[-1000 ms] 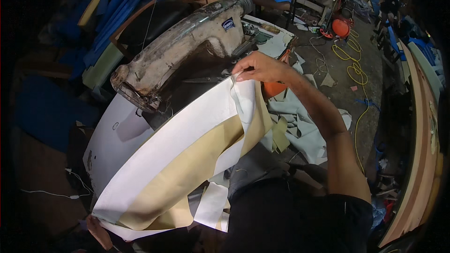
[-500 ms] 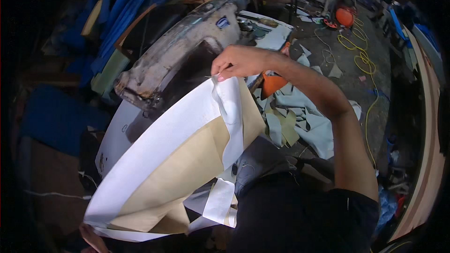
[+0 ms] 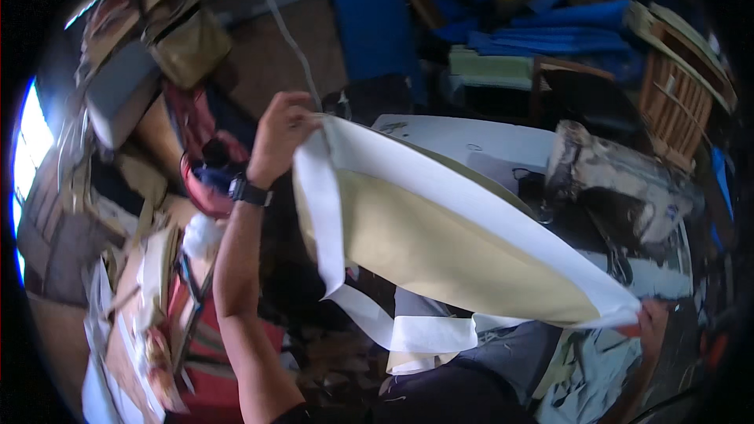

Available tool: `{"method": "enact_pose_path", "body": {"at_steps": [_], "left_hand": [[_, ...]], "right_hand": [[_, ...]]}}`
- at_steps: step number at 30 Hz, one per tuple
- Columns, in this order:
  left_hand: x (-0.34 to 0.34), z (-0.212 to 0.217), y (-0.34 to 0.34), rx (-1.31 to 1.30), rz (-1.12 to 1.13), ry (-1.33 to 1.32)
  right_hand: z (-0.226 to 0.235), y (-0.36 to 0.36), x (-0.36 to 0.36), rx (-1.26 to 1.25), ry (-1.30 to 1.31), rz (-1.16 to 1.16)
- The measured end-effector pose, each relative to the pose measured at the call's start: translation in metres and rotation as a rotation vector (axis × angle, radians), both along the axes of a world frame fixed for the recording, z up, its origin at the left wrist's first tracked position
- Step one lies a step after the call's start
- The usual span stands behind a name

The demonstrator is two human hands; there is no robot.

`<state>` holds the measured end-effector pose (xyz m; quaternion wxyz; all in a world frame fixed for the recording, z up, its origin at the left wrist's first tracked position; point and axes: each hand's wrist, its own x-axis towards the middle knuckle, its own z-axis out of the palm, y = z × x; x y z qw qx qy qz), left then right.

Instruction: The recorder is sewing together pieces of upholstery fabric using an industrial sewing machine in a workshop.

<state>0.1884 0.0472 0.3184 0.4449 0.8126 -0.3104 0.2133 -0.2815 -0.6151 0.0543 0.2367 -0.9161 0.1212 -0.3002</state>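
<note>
Stretched between my two hands is a sewn upholstery panel point(image 3: 440, 243), beige in the middle with white borders along its edges. Its upper left corner is pinched by my left hand point(image 3: 279, 137), which wears a dark wristwatch point(image 3: 250, 190). At the far right, my right hand point(image 3: 652, 323) grips the other end, with its fingers partly hidden and blurred. A loose white strip point(image 3: 432, 334) hangs from the panel's lower edge above my lap. Behind the panel, a worn sewing machine point(image 3: 628, 184) stands on a white table point(image 3: 479, 141).
Blue sheets and foam point(image 3: 565, 35) are piled at the back beside a slatted wooden frame point(image 3: 679, 102). Boards and scraps point(image 3: 145, 290) crowd the left. Pale material offcuts point(image 3: 593, 373) lie at the lower right. A pale cable point(image 3: 287, 27) hangs behind my left hand.
My view has swung left. The panel is now held out sideways, its left corner lifted by my left hand and its other end lower at the right in my right hand.
</note>
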Motion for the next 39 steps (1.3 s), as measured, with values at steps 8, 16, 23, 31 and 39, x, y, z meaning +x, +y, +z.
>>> {"method": "enact_pose_path", "body": {"at_steps": [8, 16, 23, 31, 39], "left_hand": [[-0.07, -0.058, -0.021, 0.029, -0.362, 0.302], [-0.07, -0.138, -0.07, 0.15, -0.422, 0.321], [-0.077, -0.151, -0.07, 0.216, -0.341, 0.264], [-0.091, -0.199, 0.051, 0.353, 0.415, -0.294], [0.036, -0.009, 0.204, 0.463, 0.65, -0.534]], "right_hand": [[-0.038, -0.067, -0.09, 0.269, -0.139, -0.165], [-0.093, -0.066, -0.13, 0.477, 0.249, -0.086], [-0.113, -0.079, -0.158, 0.514, 0.015, -0.327], [0.068, 0.033, -0.045, 0.157, -0.024, -0.196], [0.063, 0.165, 0.06, 0.553, 0.37, 0.383]]}}
